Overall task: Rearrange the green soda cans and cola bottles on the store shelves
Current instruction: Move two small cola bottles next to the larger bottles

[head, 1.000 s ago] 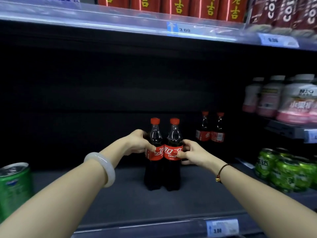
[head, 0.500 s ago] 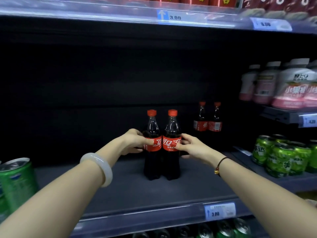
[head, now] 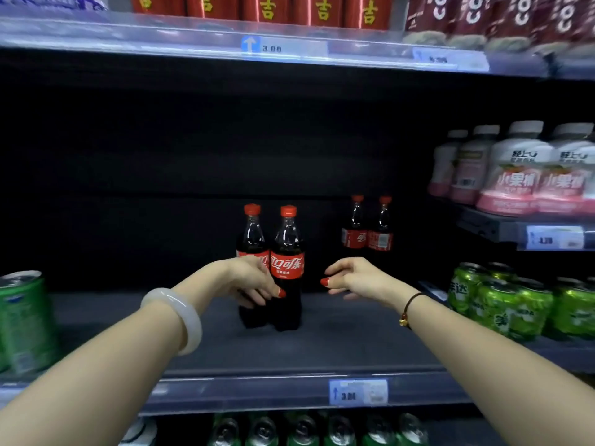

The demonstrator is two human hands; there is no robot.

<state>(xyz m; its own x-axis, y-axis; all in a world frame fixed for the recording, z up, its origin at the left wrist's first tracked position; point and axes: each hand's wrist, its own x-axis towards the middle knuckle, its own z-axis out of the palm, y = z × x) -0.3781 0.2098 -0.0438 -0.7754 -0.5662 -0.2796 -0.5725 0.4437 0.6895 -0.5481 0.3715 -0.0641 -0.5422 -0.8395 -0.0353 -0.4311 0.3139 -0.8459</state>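
Two cola bottles stand upright mid-shelf, touching side by side, with red caps, red labels and dark liquid. The left hand hangs in front of them, fingers loosely curled and not wrapped round either; whether it touches one I cannot tell. The right hand is apart to their right, fingers relaxed, holding nothing. Green cans sit at the far right.
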